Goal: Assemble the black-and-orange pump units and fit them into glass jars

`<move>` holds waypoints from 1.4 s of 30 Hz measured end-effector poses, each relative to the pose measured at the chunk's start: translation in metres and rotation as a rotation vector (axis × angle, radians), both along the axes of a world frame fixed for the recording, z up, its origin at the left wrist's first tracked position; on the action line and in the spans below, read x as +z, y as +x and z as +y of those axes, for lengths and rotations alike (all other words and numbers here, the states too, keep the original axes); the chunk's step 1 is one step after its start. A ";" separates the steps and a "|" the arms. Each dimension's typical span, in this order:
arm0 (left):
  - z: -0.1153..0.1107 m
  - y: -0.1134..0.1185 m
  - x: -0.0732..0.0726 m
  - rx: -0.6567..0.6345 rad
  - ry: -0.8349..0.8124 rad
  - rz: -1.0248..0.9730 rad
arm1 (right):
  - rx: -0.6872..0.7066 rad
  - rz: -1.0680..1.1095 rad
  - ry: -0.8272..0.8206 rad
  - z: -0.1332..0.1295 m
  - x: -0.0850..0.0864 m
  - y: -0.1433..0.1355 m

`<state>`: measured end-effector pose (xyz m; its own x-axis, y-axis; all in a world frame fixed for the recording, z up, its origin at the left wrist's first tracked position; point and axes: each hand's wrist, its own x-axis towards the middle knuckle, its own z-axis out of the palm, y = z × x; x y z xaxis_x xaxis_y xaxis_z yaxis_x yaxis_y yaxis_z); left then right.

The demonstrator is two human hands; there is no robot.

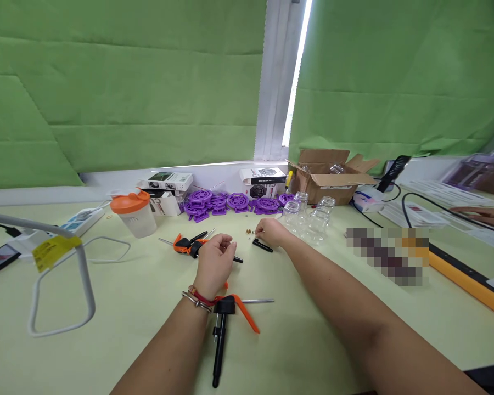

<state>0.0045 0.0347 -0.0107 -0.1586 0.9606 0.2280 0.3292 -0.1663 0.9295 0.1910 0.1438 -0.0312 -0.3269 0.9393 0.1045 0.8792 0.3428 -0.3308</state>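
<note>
My left hand (217, 258) hovers over the table, fingers loosely curled and thumb apart; no held thing shows. Behind it lies a black-and-orange hand tool (184, 244) with a thin metal rod; a black bar end pokes out past the hand. My right hand (270, 232) reaches down with fingertips pinched together, and what they hold, if anything, is hidden. Beside those fingertips are several tiny brass-coloured pieces (249, 231), and just below lies a short black stick-like part (262, 245). A second black-and-orange tool (225, 306) with a long black handle rests beside my left wrist.
Purple plastic wheel-like parts (237, 202) line the back, near small printed boxes (263, 178). Clear jars (316, 219) stand before an open carton (333, 181). At left are an orange-lidded shaker cup (134, 211) and a white metal frame (86, 280). Another person's hand (486, 215) is at far right.
</note>
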 end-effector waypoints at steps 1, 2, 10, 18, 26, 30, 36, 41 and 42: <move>0.000 0.000 0.000 0.000 0.000 -0.003 | 0.004 -0.002 -0.005 0.001 -0.002 0.000; 0.000 0.000 -0.001 0.000 0.002 -0.002 | 0.006 -0.002 -0.005 0.002 -0.003 0.001; 0.001 -0.001 -0.003 -0.008 -0.009 0.028 | 0.001 0.015 0.062 0.007 -0.004 -0.003; 0.001 -0.001 -0.003 0.000 0.000 0.036 | 0.009 -0.032 0.011 0.000 -0.005 -0.003; 0.000 0.001 -0.002 -0.014 0.002 0.076 | 0.095 -0.054 -0.037 -0.014 0.006 0.002; 0.001 0.001 -0.006 -0.026 0.013 0.069 | 0.127 -0.040 -0.036 -0.015 0.008 0.001; 0.003 0.001 -0.007 -0.024 0.001 0.086 | 0.133 0.002 -0.002 -0.011 0.006 0.005; 0.002 0.001 -0.007 -0.029 -0.004 0.074 | 0.045 0.019 0.027 0.001 -0.005 0.002; 0.001 0.001 -0.007 -0.031 -0.006 0.079 | 0.037 0.014 0.021 0.004 -0.007 0.001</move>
